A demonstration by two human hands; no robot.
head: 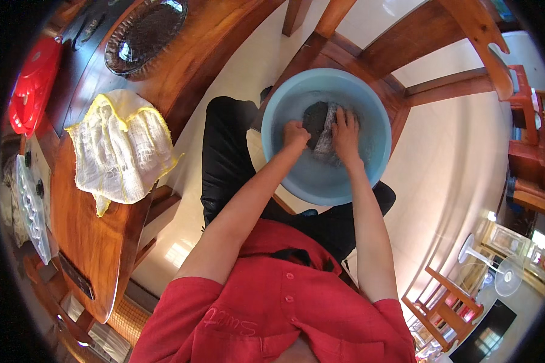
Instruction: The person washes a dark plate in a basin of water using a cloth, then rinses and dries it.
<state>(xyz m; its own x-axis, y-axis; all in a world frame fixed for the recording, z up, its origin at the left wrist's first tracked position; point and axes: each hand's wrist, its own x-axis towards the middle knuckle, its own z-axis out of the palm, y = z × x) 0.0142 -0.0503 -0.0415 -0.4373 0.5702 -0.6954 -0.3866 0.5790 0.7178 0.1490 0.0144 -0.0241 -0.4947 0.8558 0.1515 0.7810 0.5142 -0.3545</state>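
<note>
A light blue plastic basin (272, 165) of cloudy water stands on a wooden chair seat between the knees. Inside it, a dark rounded item (316, 119) is partly under a grey mesh cloth (325, 145); its exact kind is hard to tell. My left hand (296, 135) is curled into a grip at the dark item's left edge. Flat over the cloth lies my right hand (346, 134), fingers extended, pressing it against the item's right side. Water and the hands hide the lower parts of both things.
On the wooden table (95, 236) at left lie a white gauze cloth (122, 149) with yellow edging, a dark ribbed glass dish (147, 36), a red plastic object (34, 86) and a dark flat device (76, 275). A fan (508, 276) and a wooden chair (449, 313) stand at lower right.
</note>
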